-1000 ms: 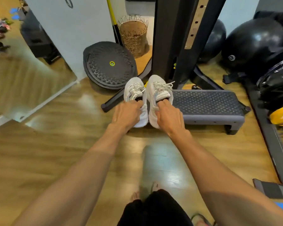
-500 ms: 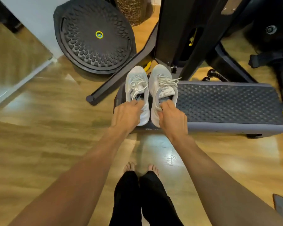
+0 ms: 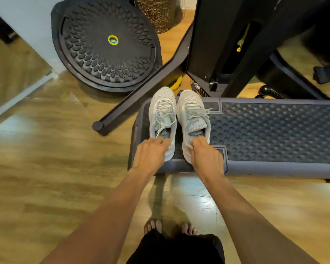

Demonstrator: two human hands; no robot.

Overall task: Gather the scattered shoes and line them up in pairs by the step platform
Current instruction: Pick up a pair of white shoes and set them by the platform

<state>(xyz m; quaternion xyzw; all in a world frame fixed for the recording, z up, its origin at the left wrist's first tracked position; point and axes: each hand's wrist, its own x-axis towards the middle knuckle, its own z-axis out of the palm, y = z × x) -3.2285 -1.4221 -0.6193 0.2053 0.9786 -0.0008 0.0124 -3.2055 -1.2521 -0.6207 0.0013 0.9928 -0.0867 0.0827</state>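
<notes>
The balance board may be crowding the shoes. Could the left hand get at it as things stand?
Probably yes, once freed: the left hand grips the left shoe, and only the machine's low leg bar lies between it and the balance board.

Two shoes (image 3: 162, 113) (a pair), one step platform (image 3: 274, 130), one balance board (image 3: 103, 54), one basket (image 3: 158, 14)

1. A black round disc (image 3: 107, 46) with a honeycomb face and a yellow centre leans against the white wall, far left.
2. A woven basket (image 3: 156, 12) stands just behind the disc, at the far edge.
3. A black machine post (image 3: 204, 35) rises far centre. Its leg (image 3: 141, 96) slants left and nearer across the floor.
4. A yellow clip (image 3: 241, 42) hangs in the post's slot.
5. A black rope handle (image 3: 271, 91) lies right of the post.
6. A mirror (image 3: 10, 73) is on the left.
7. The floor (image 3: 46, 168) is wood plank.
</notes>
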